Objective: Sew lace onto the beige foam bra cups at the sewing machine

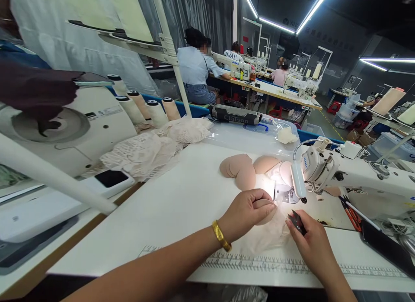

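Fingers of the left hand pressed together, thumb against index, pinching the edge of a beige pad; those of the right hand curled around small dark snips. Rest noted from left to right, as seen from where I stand. Far left: white machine with a round handwheel; cream and peach thread cones beside it. Next, heap of pale lace on the white bench, near the cones. Printed ruler scale runs along the near edge, passing below the hands. Gold bracelet on the left wrist. Overlapping beige pieces lie beyond the left hand. Held pad sits above sheer pale fabric, near the lit needle plate; cannot tell whether pad and fabric are joined. Snips at the fabric's right side, tips toward upper left; contact unclear. Sewing machine stands behind the right hand, lamp at its head. Farther right: orange-handled scissors, then a dark flat device.
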Available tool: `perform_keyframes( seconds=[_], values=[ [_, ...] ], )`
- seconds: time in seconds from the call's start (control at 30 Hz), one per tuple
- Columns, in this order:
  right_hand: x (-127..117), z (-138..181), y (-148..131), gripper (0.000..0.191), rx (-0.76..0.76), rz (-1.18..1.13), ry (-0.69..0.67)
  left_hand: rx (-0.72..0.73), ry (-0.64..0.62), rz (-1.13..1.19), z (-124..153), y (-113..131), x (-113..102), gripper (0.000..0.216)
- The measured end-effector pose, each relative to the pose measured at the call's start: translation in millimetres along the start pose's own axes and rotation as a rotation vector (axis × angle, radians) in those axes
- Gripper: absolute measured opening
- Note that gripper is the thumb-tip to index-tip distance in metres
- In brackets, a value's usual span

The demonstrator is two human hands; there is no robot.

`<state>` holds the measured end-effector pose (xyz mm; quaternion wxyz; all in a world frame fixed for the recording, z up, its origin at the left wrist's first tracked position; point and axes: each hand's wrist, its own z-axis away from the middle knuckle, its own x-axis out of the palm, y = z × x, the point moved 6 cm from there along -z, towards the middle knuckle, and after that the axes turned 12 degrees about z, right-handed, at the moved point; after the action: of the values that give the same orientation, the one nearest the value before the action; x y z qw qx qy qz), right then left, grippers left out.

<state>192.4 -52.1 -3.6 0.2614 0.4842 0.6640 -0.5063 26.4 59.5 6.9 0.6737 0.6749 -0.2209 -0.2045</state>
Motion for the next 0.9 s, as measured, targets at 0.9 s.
perform_keyframes(
  seconds=[0.9],
  values=[
    [14.0,1.1,-13.0,0.019,0.113,-0.395,0.012,0.131,-0.307,-0.161,8.0,7.9,17.5,0.015]
  ],
)
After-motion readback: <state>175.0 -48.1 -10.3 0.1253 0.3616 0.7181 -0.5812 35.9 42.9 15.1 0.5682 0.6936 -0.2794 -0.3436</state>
